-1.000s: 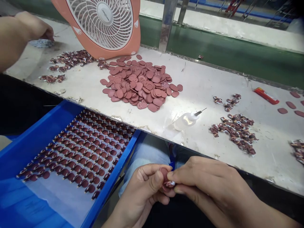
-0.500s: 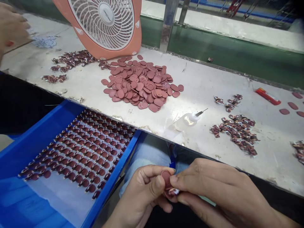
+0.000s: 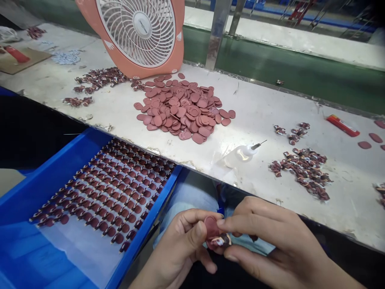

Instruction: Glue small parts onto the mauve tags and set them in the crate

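Note:
Low in front of me, my left hand (image 3: pixel 182 245) is closed, pinching a dark red oval disc (image 3: pixel 211 226) between thumb and fingers. A small painted figure (image 3: pixel 221 241), dark brown with white and cream parts, lies against the disc's lower part. My right hand (image 3: pixel 273 237) has its index finger at the disc's upper right edge and its thumb beside the figure, closed around this side of the piece. Beyond the hands, a clear squeeze bottle (image 3: pixel 240 155) with a needle tip lies on the white table (image 3: pixel 252 108). Loose oval discs (image 3: pixel 183 108) form a big pile behind it.
A blue tray (image 3: pixel 164 196) at lower left holds rows of discs with figures on a white sheet. Small figures (image 3: pixel 303 170) lie heaped at right, near a red-orange packet (image 3: pixel 343 125). An orange fan (image 3: pixel 144 36) stands at the back, left of a metal post (image 3: pixel 217 36).
My right fingers have spread slightly, so more of the figure shows. The view has shifted left, and another person's hand at upper left is out of sight.

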Tool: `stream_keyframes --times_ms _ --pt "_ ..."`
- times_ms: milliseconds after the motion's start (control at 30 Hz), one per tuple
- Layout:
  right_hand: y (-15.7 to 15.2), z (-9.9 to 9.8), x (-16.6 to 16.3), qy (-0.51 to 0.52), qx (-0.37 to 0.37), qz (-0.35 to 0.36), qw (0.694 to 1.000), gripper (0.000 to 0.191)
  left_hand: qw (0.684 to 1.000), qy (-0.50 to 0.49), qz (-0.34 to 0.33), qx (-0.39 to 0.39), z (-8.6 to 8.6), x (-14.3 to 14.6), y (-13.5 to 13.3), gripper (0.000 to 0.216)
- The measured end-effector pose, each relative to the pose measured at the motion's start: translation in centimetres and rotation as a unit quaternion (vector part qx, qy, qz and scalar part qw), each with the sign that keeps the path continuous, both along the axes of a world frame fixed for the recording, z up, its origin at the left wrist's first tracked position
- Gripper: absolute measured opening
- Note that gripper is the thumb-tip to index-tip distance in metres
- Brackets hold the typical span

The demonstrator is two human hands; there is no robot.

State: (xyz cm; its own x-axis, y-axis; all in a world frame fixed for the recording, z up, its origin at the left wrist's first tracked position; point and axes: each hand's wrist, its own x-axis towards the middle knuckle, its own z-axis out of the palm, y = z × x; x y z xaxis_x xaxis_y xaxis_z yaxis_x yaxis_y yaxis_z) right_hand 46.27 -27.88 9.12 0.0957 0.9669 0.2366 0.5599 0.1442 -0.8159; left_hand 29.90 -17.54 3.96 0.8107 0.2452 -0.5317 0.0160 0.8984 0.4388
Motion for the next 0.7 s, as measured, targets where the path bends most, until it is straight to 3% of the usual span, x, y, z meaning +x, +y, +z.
stream_keyframes --times_ms 167,300,500,700 --pt "0.4 -0.3 -0.3 0.005 0.003 0.006 1.000 0.021 1.000 -0.015 -0.005 0.013 -0.1 -0.1 0.4 0.035" --pt "0.8 -1.1 -0.7 -0.015 0.028 -0.036 0.999 0.021 1.000 -0.012 -0.003 0.026 -0.4 0.0 0.7 0.054" --pt "1.7 -3.9 -2.5 -0.173 0.127 -0.141 0.966 0.027 0.968 0.107 0.190 0.124 -1.0 0.0 0.3 0.036" --pt "3.4 -6.0 -4.0 -0.226 0.176 -0.115 0.951 0.024 0.948 0.140 0.202 0.200 -0.8 -0.1 0.3 0.039"
